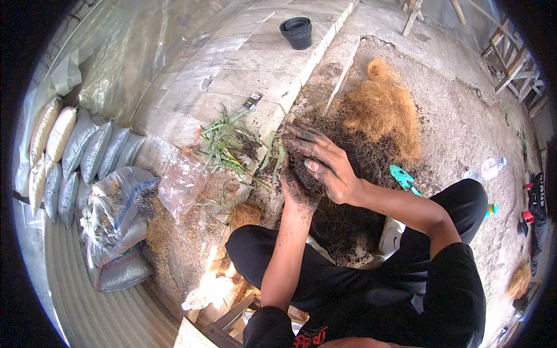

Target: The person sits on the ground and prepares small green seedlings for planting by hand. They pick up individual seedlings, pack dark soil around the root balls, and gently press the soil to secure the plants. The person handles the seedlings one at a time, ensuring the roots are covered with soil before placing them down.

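Both my hands are dirty with dark soil and cup a dark clump of soil (306, 172) between them. My left hand (297, 191) curls around its near left side. Over the top and right side lies my right hand (325, 159), fingers pointing to the far left. Long green leaves (275, 152) stick out just left of the hands; whether they grow from the clump I cannot tell. Beneath and beyond the hands spreads a heap of dark soil mixed with fibre (354, 223). Loose brown coconut fibre (386, 110) is piled at its far right.
A teal hand trowel (404, 178) lies right of the soil. Uprooted green plants (223, 139) and a clear plastic bag (181, 184) are to the left, before filled bags (96, 145). Black pots (296, 33) stand far off. A plastic bottle (492, 168) lies at right.
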Motion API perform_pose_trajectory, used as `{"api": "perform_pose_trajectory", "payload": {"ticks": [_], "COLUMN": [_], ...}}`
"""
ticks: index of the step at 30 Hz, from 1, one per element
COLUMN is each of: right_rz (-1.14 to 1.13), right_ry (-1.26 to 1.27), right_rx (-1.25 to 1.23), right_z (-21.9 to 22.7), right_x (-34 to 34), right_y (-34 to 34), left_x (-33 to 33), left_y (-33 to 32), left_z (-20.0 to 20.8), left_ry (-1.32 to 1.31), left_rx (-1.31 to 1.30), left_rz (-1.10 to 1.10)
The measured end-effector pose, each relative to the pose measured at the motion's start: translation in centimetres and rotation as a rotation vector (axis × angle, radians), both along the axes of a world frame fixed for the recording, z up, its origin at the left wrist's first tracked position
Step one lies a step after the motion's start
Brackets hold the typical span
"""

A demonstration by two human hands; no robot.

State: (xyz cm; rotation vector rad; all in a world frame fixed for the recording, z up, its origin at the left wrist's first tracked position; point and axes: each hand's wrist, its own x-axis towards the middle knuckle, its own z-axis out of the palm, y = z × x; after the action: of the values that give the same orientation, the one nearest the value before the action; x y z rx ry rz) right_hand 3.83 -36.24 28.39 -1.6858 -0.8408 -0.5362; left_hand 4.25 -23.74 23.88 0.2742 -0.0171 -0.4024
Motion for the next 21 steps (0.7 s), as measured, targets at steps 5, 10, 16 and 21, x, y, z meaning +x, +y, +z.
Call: {"api": "perform_pose_trajectory", "payload": {"ticks": [5,10,16,21], "right_rz": [0.081,0.080,0.129,-0.035], "right_ry": [-0.064,0.123,0.093,-0.231], "right_rx": [0.005,0.108,0.253,0.113], "right_z": [-1.7,-2.5,-3.2,-0.3], "right_x": [-0.4,-1.0,-0.5,-0.6], "right_y": [0.3,0.2,0.5,-0.1], "left_x": [-0.5,-0.6,-0.1,-0.5], "left_y": [-0.3,-0.6,-1.0,-0.3], "left_z": [-1.6,-2.2,-2.4,-0.7], "left_ry": [-0.100,-0.068,0.131,0.105], "left_rx": [0.115,0.146,0.148,0.098], "left_rz": [-0.027,-0.001,0.036,0.017]}}
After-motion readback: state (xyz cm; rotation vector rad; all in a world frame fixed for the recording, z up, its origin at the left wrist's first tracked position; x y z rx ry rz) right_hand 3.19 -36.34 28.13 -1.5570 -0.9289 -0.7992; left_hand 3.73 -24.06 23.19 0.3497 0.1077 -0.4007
